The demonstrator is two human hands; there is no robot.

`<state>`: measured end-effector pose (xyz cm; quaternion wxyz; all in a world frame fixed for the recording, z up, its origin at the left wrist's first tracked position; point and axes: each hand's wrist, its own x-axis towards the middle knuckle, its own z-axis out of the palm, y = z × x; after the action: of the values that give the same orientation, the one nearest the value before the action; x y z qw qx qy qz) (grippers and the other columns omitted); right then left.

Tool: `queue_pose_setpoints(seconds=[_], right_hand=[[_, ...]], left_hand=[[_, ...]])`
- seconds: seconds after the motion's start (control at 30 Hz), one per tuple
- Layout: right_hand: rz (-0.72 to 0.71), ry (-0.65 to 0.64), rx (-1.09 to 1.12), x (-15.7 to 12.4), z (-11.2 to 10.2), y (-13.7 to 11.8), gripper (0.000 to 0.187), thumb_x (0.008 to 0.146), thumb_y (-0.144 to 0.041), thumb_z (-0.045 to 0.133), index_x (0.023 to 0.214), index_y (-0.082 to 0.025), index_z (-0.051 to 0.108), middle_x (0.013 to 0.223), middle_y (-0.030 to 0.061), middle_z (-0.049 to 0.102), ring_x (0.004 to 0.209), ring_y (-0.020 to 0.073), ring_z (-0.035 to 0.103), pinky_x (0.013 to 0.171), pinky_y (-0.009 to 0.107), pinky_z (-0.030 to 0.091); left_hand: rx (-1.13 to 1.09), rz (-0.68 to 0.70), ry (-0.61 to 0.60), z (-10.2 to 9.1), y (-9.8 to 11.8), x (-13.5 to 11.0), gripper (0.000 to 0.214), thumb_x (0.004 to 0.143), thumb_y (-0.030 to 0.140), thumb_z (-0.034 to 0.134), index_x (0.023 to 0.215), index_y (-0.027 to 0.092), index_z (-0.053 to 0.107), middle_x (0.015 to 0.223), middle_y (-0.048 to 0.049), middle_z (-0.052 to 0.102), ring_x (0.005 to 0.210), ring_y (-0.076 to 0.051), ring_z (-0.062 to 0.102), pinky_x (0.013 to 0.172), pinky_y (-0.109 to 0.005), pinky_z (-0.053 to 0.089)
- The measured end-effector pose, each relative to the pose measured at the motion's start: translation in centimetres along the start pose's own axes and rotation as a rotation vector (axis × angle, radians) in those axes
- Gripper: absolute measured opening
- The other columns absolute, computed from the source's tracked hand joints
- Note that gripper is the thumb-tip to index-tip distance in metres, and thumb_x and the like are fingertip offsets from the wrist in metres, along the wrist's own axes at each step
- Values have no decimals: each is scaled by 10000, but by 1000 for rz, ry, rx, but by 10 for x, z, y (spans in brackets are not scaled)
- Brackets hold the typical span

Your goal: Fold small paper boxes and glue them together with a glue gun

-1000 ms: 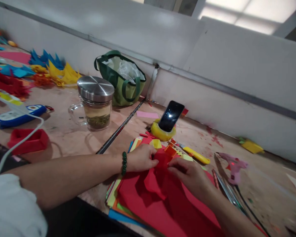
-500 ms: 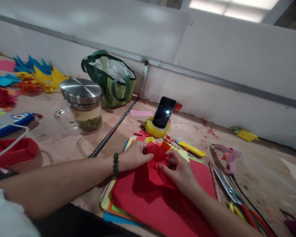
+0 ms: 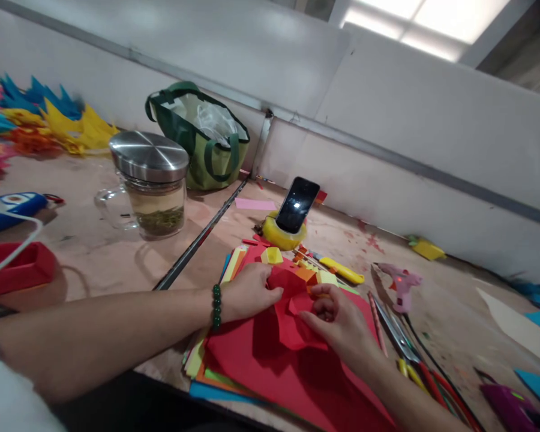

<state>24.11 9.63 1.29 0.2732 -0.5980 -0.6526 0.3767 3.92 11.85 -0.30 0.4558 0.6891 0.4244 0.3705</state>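
Pinches folded red paper (image 3: 292,333) at its L side betw. thumb & fingers of L hand (image 3: 247,294), clamped on it; wears green bead bracelet (image 3: 216,307) on that wrist. Touches same paper's R side w/ R hand (image 3: 339,321), w/ fingers curled in & thumb apart from forefinger; can't tell if clamped on it or only resting there. Has paper betw. both hands, over far half of red sheet (image 3: 252,366) topping stack of coloured paper (image 3: 197,363); can't see all folds, pt. hidden by hands. Beyond hands, nr stack's far edge, see small yellow paper box (image 3: 272,256) & yellow cutter (image 3: 342,270). Farther back on table (image 3: 90,192), see phone (image 3: 298,204) tilted back in yellow tape roll (image 3: 281,235), w/ pink strip (image 3: 255,204) lying nr to L. Along stack's R side, see scissors (image 3: 393,330) & past them pink glue gun (image 3: 400,282) w/ red light showing. Across dark table seam on L, see glass mug (image 3: 157,207), upright, w/ steel lid (image 3: 148,153) on, leaves & pale liquid inside; just behind, see green bag (image 3: 213,157), open-topped, w/ clear plastic in it. Farther L, see yellow spiky paper (image 3: 83,129) nr wall; closer in, red paper tray (image 3: 33,267) w/ white cable (image 3: 35,234) crossing in front.
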Motion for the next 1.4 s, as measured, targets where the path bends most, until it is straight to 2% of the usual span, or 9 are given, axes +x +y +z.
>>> queue_pose_setpoints(seconds=[0.23, 0.4, 0.6, 0.67, 0.87, 1.0, 1.13, 1.3, 1.4], right_hand=[[172, -4, 234, -2, 0, 15, 453, 602, -482, 775, 784, -197, 475, 560, -44, 571, 508, 118, 501, 486, 231, 319], [196, 0, 224, -8, -3, 11, 450, 586, -501, 797, 717, -174, 518, 561, -29, 586, 512, 108, 504, 491, 226, 329], [135, 132, 336, -10, 0, -2, 678, 610, -481, 791, 1137, -174, 493, 775, 35, 710, 661, 173, 610, 566, 256, 419], [133, 140, 316, -12, 1, -2, 645, 625, -487, 778, 1119, -173, 504, 726, 21, 697, 618, 161, 594, 538, 247, 404], [155, -37, 149, -15, 6, 8, 331, 622, -432, 743, 720, -166, 570, 545, -19, 588, 481, 111, 497, 466, 229, 330], [89, -59, 15, -16, 11, 8, 250, 669, -324, 685, 839, -171, 586, 559, -37, 583, 484, 119, 507, 460, 232, 340], [75, -31, -36, -17, 7, 3, 342, 633, -299, 700, 928, -174, 580, 602, -42, 586, 524, 123, 515, 486, 237, 369], [164, -50, 95, -15, 3, -2, 389, 609, -362, 713, 905, -172, 547, 555, -61, 539, 507, 116, 480, 480, 237, 342], [156, 12, 118, -16, 6, -3, 395, 605, -360, 711, 905, -176, 531, 558, -66, 526, 513, 116, 477, 486, 239, 337]], left_hand=[[28, -8, 8, 1, 2, -2, 109, 742, 158, 563, 752, 135, 668, 694, -15, 655, 680, -159, 580, 610, -222, 451], [43, 13, -13, 2, 5, -4, 112, 730, 144, 564, 748, 141, 674, 700, -18, 656, 696, -161, 585, 628, -225, 455], [71, 75, -31, 3, 3, -4, 118, 737, 127, 546, 733, 132, 664, 702, -12, 651, 673, -143, 564, 619, -213, 434], [81, 74, -29, 3, 2, -3, 115, 745, 123, 538, 706, 130, 646, 697, -6, 639, 646, -130, 545, 600, -209, 417], [120, 59, -36, 4, 2, -4, 145, 730, 101, 544, 590, 138, 551, 574, 33, 518, 561, -95, 468, 530, -195, 342], [160, 21, -61, 4, 2, -6, 119, 731, 117, 548, 616, 141, 564, 606, 15, 565, 571, -106, 479, 535, -208, 341], [206, 7, -40, 5, -1, -6, 135, 727, 138, 561, 595, 149, 534, 578, 16, 544, 545, -106, 458, 507, -218, 308], [168, 30, -54, 6, -3, -5, 142, 733, 135, 555, 596, 152, 520, 592, 20, 534, 557, -106, 461, 518, -219, 319], [145, 18, -59, 6, -4, -5, 159, 726, 131, 559, 581, 155, 498, 564, 29, 512, 534, -100, 444, 497, -217, 306]])
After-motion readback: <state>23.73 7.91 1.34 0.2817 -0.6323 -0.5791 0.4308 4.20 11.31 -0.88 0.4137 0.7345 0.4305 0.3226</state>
